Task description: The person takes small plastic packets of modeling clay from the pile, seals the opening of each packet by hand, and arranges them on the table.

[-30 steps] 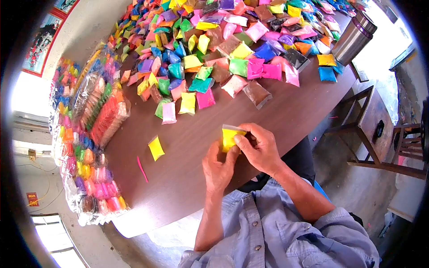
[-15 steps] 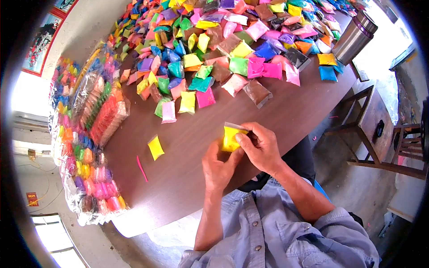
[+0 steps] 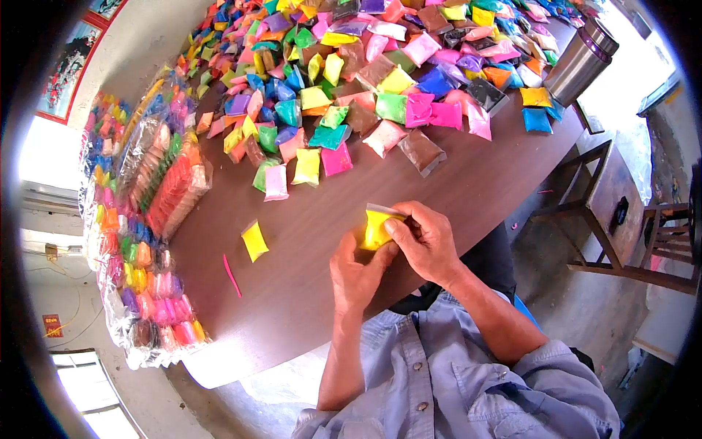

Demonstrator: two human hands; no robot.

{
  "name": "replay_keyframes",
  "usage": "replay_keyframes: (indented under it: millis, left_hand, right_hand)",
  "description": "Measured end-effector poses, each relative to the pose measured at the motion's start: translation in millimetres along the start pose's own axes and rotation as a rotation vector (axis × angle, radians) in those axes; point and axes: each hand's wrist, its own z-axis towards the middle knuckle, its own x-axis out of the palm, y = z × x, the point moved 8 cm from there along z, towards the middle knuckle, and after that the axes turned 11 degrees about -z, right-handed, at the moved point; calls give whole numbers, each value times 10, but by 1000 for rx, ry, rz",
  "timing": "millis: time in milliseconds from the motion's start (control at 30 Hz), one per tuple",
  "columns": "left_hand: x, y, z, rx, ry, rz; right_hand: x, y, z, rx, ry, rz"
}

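A small clear packet of yellow modelling clay is held up between my two hands, above the near side of the brown table. My left hand grips its lower left side, thumb toward the front. My right hand pinches its right side and upper corner between thumb and fingers. The fingers behind the packet are partly hidden. On the table to the left lies another yellow packet, with a thin pink plastic strip beside it.
Many coloured packets are heaped across the far side. Large clear bags of bundled packets line the left edge. A steel thermos stands at the far right. Beyond the table's right edge is a wooden stool.
The yellow packet in my hands has shifted very slightly in shape and tilt. Both hands stay in nearly the same place, and the table's other things have not moved.
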Motion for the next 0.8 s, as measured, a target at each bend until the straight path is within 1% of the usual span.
replay_keyframes:
  millis: [100, 167, 367, 500, 600, 667, 800]
  left_hand:
    - [0, -32, -3, 7, -2, -3]
    - [-14, 7, -3, -12, -5, -77]
    - [-15, 135, 1, 16, -17, -163]
    - [-25, 111, 0, 19, 2, -157]
    - [-24, 71, 1, 46, 15, -95]
    - [-14, 30, -11, 6, 13, -182]
    - [-32, 48, -15, 32, -59, -279]
  right_hand:
    - [-11, 23, 5, -14, -5, 7]
    - [-17, 43, 4, -15, -1, 7]
    - [6, 19, 2, 8, 28, 24]
    - [-1, 37, 3, -12, 20, 8]
    - [0, 11, -1, 27, 39, 3]
    - [-3, 20, -3, -9, 21, -20]
    - [5, 49, -2, -19, 32, -17]
